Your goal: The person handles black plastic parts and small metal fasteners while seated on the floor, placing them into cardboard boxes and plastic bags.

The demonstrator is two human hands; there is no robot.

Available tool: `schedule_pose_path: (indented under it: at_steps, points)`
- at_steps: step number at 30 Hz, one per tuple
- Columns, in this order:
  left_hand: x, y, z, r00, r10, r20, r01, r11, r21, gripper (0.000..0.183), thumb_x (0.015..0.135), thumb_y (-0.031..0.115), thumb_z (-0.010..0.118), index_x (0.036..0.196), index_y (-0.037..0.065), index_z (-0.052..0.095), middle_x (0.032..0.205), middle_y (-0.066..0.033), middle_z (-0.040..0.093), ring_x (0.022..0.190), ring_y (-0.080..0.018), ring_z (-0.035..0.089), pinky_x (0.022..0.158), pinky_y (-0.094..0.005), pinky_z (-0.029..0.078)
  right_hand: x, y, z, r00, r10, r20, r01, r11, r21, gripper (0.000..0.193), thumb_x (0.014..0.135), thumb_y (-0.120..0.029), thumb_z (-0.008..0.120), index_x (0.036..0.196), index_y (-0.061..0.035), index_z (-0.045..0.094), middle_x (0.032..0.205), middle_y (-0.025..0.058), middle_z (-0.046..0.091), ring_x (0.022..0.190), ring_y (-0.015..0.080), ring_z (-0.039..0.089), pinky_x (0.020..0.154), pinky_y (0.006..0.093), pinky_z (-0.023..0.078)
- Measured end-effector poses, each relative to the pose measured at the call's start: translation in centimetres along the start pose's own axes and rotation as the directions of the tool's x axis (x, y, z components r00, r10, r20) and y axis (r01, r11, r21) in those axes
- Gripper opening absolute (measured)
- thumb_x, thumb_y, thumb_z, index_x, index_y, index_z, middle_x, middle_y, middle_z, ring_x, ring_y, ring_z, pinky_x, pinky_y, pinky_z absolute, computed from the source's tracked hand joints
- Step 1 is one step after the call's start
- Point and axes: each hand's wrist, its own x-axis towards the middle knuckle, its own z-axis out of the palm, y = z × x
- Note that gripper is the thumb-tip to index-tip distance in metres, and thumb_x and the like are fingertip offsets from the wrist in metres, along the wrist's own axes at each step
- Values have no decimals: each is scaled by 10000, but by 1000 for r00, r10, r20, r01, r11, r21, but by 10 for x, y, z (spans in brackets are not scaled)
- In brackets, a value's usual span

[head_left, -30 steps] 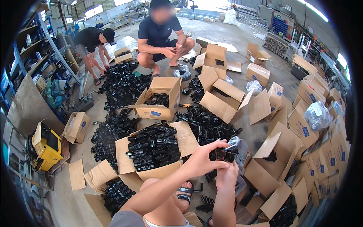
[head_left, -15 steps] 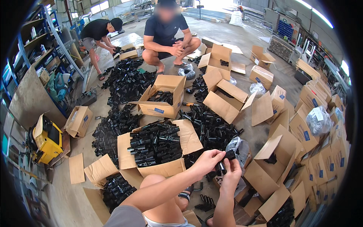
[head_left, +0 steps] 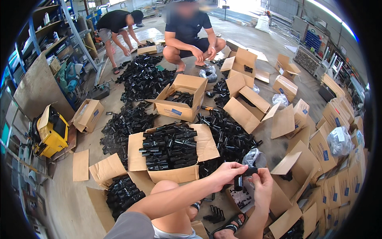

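Between my two hands is a black tube fitting [head_left: 238,183], with one tube end pointing down and another part lying crosswise. My left hand [head_left: 230,173] pinches it from the left, fingers closed. On the other side, my right hand [head_left: 262,184] grips the crosswise end with thumb and fingers. Just below sits an open carton [head_left: 251,208] with a white liner and small black pieces inside. Left of my hands, a carton [head_left: 175,175] is stacked full of black fittings [head_left: 169,147]. Several more fittings [head_left: 215,214] lie on the floor by my feet.
Loose black fittings [head_left: 143,79] lie in large heaps ahead. Open cartons [head_left: 179,109] stand among them, and many boxes [head_left: 322,147] crowd the right side. One person [head_left: 191,32] squats ahead; another person [head_left: 115,24] bends over a box. A yellow machine [head_left: 53,137] stands left.
My hands and the fitting have shifted slightly right and down, and the fitting's downward tube shows more plainly. The squatting person's hands have moved apart. The bending person's arm now reaches toward the box.
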Motion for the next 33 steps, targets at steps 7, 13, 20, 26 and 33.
schedule_pose_path:
  at_steps: [7, 13, 20, 26, 33]
  points:
    - [-3, -5, -6, 996, 13, 86, -4, 995, -97, 270, 1039, 330, 591, 1168, 103, 657, 997, 29, 680, 884, -67, 641, 796, -256, 502, -3, -15, -2, 993, 112, 49, -116, 988, 103, 20, 999, -38, 596, 992, -32, 578, 975, 29, 639, 903, 112, 640, 824, 324, 598]
    - [-6, -3, 2, 995, 96, 39, -89, 986, -140, 218, 1035, 276, 596, 1134, 109, 695, 898, 63, 640, 659, -22, 484, 540, -198, 365, -9, -9, -5, 997, 69, -33, -65, 993, 102, 26, 1000, -35, 586, 1025, -32, 592, 977, 33, 635, 909, 113, 629, 826, 295, 564]
    - [-1, -3, -10, 996, 79, -27, -81, 992, -94, 309, 1002, 329, 641, 1214, 104, 659, 1131, -6, 667, 974, -116, 646, 810, -309, 520, 4, 12, 16, 991, 16, -130, -7, 997, 73, 99, 929, 25, 659, 1016, -15, 638, 930, -15, 611, 850, 76, 591, 771, 231, 480]
    - [-1, 5, 8, 996, 43, 72, -36, 994, -108, 278, 1015, 309, 632, 1185, 90, 612, 1073, -35, 701, 984, -154, 712, 774, -282, 581, 2, 20, -4, 990, -74, -120, 99, 970, 223, 98, 937, -18, 701, 996, -34, 624, 966, -32, 602, 902, 53, 560, 814, 207, 450]
    - [-5, 8, 7, 992, -1, 128, 21, 987, -157, 181, 1003, 281, 651, 1069, 122, 595, 1014, -80, 725, 919, -175, 725, 693, -278, 581, 6, 26, -5, 980, -169, -103, 186, 966, 180, 154, 939, -90, 724, 1052, -34, 635, 1046, 4, 614, 946, 83, 591, 838, 247, 496]
